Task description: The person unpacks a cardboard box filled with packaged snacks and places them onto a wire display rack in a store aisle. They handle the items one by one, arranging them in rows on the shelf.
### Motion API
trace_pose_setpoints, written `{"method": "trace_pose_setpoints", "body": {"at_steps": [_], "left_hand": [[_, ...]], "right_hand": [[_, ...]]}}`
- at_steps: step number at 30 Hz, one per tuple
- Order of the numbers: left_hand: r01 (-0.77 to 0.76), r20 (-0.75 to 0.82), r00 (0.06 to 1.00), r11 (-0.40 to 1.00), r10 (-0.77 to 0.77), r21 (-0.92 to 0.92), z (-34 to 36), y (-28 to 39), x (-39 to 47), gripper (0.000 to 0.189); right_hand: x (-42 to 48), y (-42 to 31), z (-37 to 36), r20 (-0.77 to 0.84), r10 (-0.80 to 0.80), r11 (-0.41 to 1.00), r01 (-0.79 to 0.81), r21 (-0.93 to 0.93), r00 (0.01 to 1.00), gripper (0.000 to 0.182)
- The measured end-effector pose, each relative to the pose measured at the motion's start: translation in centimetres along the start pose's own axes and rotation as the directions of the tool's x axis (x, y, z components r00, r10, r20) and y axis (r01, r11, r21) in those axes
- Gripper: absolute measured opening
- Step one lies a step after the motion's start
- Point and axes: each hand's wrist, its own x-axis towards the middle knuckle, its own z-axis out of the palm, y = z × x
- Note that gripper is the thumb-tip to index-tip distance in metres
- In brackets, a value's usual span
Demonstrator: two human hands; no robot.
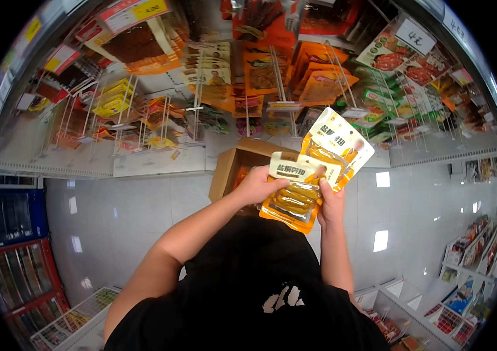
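Observation:
Two clear-fronted packets of snack food, cream at the top and orange below, are in my hands. My left hand (261,185) grips the left edge of the nearer packet (294,197), thumb on its front. My right hand (332,204) holds that packet's right edge with the thumb, and the second packet (332,140) fans out behind it to the upper right. Through the windows, yellowish-brown pieces show. Below and behind my left hand stands an open cardboard box (224,175) with orange packs partly visible inside.
Ahead, packets hang on metal hooks, among them similar cream packs (213,74) and orange bags (323,83). A perforated shelf edge (446,158) curves at right. Glass-door coolers (16,267) stand left; low display racks (463,272) are at lower right.

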Motion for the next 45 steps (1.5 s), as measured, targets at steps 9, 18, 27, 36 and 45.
{"method": "trace_pose_setpoints", "body": {"at_steps": [9, 18, 27, 36, 45], "left_hand": [[-0.216, -0.507, 0.854, 0.808, -0.116, -0.548, -7.9, -4.9, -4.3, 0.027], [-0.268, -0.689, 0.720, 0.880, -0.088, -0.393, -15.4, -4.2, -2.9, 0.029], [-0.230, -0.685, 0.717, 0.884, -0.128, -0.407, -17.0, -4.8, -1.6, 0.029], [-0.177, -0.697, 0.703, 0.914, -0.142, -0.364, -18.0, -5.4, 0.3, 0.031], [0.030, -0.777, 0.627, 0.998, -0.059, -0.052, -24.6, -7.9, 8.9, 0.041]], "right_hand": [[0.1, 2.1, -1.6, -0.103, 0.005, 1.000, -0.003, 0.023, 0.995, 0.045], [-1.8, 2.8, -1.9, -0.142, 0.068, 0.998, -0.068, 0.007, 0.988, 0.042], [-2.4, 4.0, -3.4, -0.136, 0.147, 0.986, -0.156, -0.055, 0.980, 0.043], [-2.5, 4.0, -3.0, -0.142, 0.147, 0.988, -0.153, -0.034, 0.979, 0.039], [-3.6, 4.4, -3.0, -0.150, 0.148, 0.959, -0.178, -0.219, 0.978, 0.035]]}}
